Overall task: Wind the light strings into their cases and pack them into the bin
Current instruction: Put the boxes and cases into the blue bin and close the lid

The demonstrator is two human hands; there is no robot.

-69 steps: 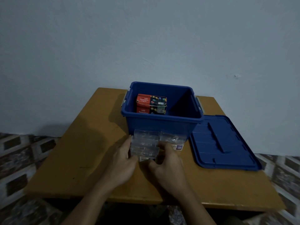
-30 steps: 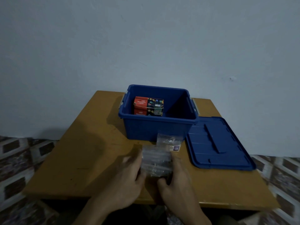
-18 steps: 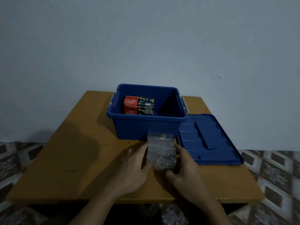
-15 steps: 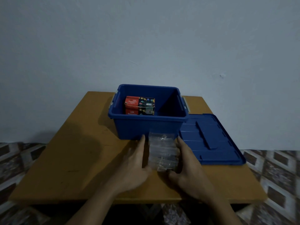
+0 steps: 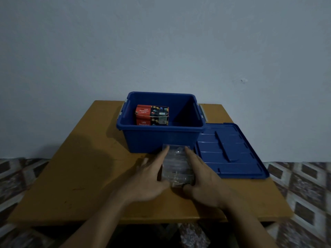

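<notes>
Both of my hands bracket a stack of clear cases on the wooden table, just near of the open blue bin. My left hand lies flat along the stack's left side and my right hand along its right, fingers straight and pressed together. The right thumb sits at the near end. The stack's long axis runs near to far and points at the bin's front wall; I cannot tell whether they touch. The bin lies straight ahead and above the stack, with neither hand nearer it. A red light box fills its left part, so I judge the right part the free slot. The lid lies flat to the right.
</notes>
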